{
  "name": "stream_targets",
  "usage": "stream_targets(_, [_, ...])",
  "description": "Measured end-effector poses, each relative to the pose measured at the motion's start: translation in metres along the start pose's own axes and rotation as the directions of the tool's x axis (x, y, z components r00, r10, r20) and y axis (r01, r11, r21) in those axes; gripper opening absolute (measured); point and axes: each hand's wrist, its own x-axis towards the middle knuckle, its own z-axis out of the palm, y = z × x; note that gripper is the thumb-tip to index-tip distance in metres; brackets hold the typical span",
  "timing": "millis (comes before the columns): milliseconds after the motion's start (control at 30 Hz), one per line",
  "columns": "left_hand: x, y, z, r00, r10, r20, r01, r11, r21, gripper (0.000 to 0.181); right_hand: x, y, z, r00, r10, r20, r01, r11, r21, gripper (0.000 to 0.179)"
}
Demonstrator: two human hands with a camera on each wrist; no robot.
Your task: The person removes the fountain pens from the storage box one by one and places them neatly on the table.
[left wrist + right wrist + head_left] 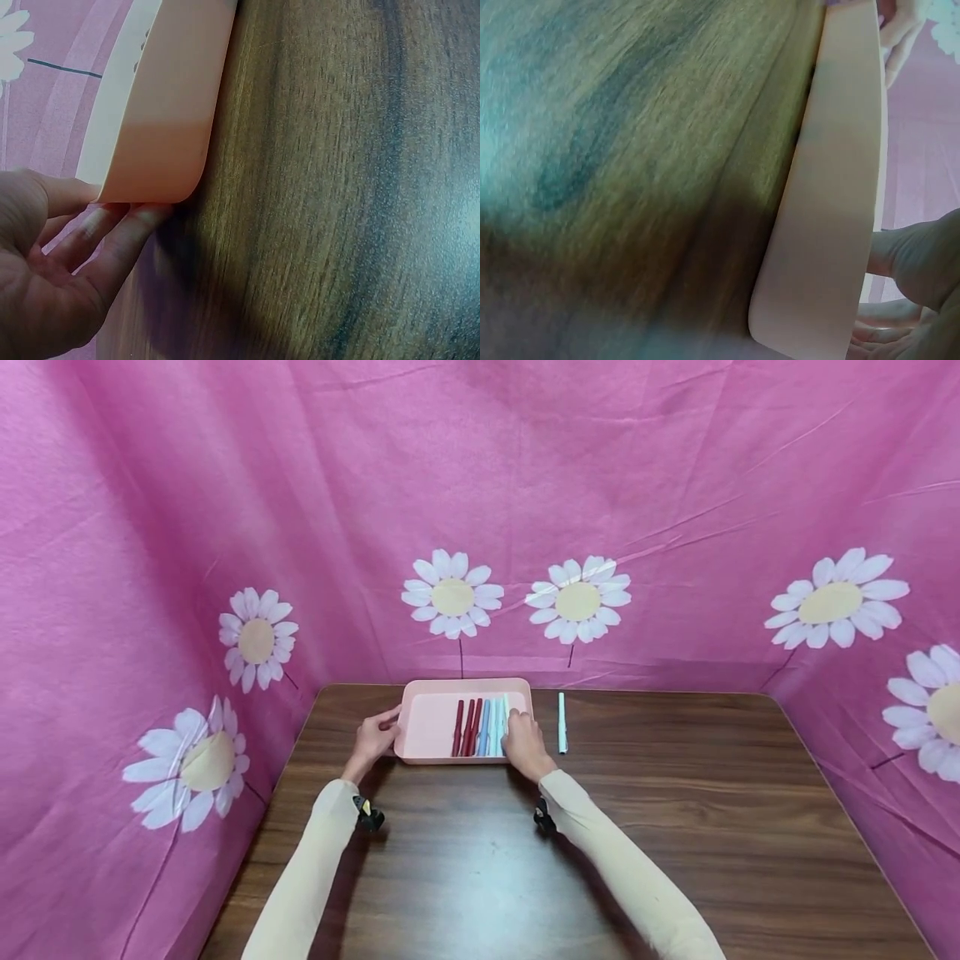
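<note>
A pale pink tray [427, 727] sits at the back of the wooden table, with slim capped pens lying side by side in it. Dark red pens [468, 727] are leftmost, then a blue pen [483, 727], then several pale aqua pens. My left hand [372, 739] grips the tray's left end, its thumb at the rim and fingers against the outer wall [161, 161]. My right hand [527, 747] reaches over the tray's front right corner and holds the rightmost aqua pen [506, 702]; its fingertips are hidden. In the right wrist view, the tray wall [817, 202] hides the pens.
Another pale aqua pen [562, 723] lies on the table [675, 810] to the right of the tray, near my right hand. A pink curtain [510, 468] printed with daisies hangs behind the table and along both sides.
</note>
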Motion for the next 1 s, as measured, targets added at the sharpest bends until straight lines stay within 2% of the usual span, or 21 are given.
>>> stream_targets(200, [0.002, 0.001, 0.003, 0.999, 0.038, -0.020, -0.037, 0.998, 0.040, 0.051, 0.000, -0.001, -0.010, 0.998, -0.022, -0.059, 0.023, 1.000, 0.007, 0.032])
stream_targets(400, [0.002, -0.001, 0.000, 1.000, -0.018, 0.015, 0.019, 0.998, -0.062, 0.053, 0.002, -0.001, -0.023, 0.997, 0.034, -0.070, -0.032, 0.999, 0.028, 0.045])
stream_targets(467, [0.002, -0.001, 0.000, 1.000, -0.022, 0.017, 0.023, 0.997, -0.071, 0.053, 0.003, 0.001, -0.028, 0.995, 0.047, -0.084, -0.045, 0.999, 0.030, 0.049])
stream_targets(733, [0.001, 0.002, 0.001, 0.998, 0.014, -0.056, -0.011, 0.999, 0.049, 0.052, 0.007, 0.008, -0.044, 0.990, 0.041, -0.136, -0.034, 0.998, 0.050, 0.051])
stream_targets(1000, [0.002, 0.003, 0.003, 0.999, -0.003, -0.052, 0.008, 0.996, 0.092, 0.044, 0.007, 0.031, -0.057, 0.982, 0.110, -0.154, -0.103, 0.993, 0.058, 0.042])
